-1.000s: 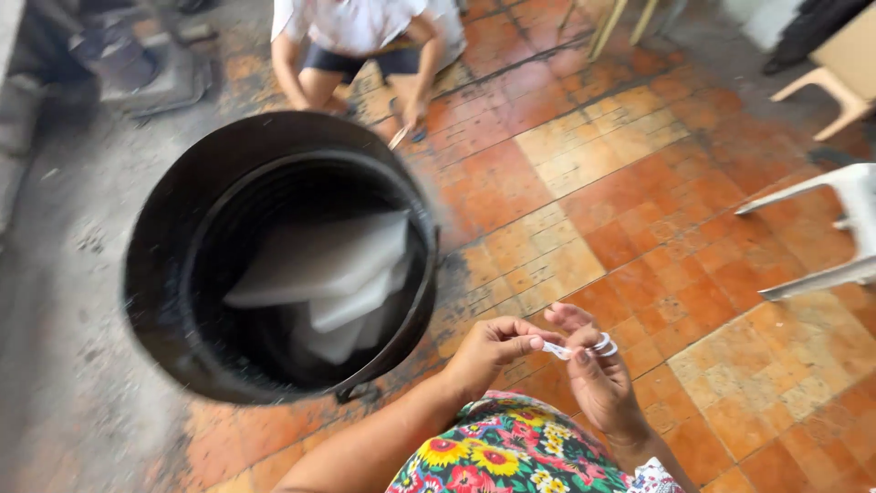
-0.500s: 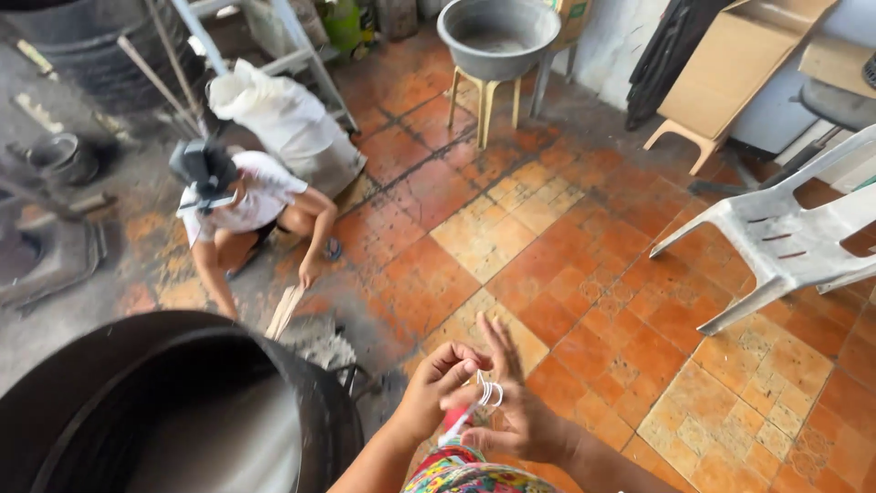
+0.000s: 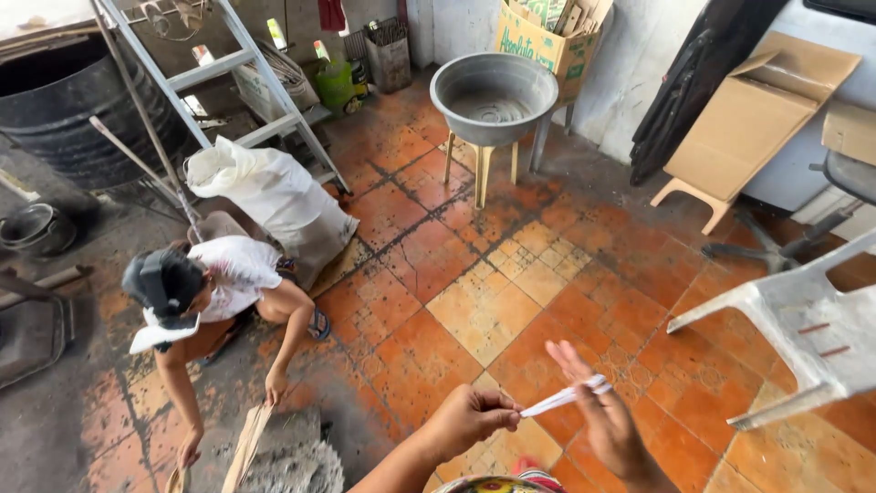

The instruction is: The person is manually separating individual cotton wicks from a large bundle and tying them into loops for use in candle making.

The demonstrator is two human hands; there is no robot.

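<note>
Stretching between the two hands is a thin white elastic band (image 3: 566, 398), pulled taut low in the head view above the orange tiled floor (image 3: 474, 310). The left hand (image 3: 470, 418) is closed in a pinch, thumb and fingers gripping the band's near end. The right hand (image 3: 610, 422) is spread wide with fingers extended, and the band's far end is looped around those fingers.

Beyond the hands, to the left, another person in a white shirt and dark cap (image 3: 205, 292) crouches low on the floor, one hand touching a bundle of pale flat wooden strips (image 3: 246, 447) that lies beside a grey heap of ash or rubble (image 3: 292, 466). Just behind that person stands a bulging white sack (image 3: 274, 196), leaning at the foot of a grey metal ladder (image 3: 219, 87). A large black round drum (image 3: 78, 110) stands in the far left corner.

Farther back, a round grey metal basin (image 3: 494, 91) sits on a small stool, with a cardboard box (image 3: 543, 41) behind it against the wall. At the right, an overturned white plastic chair (image 3: 803, 329) lies well apart from the hands, and a flat brown cardboard sheet (image 3: 757, 114) leans near the wall.
</note>
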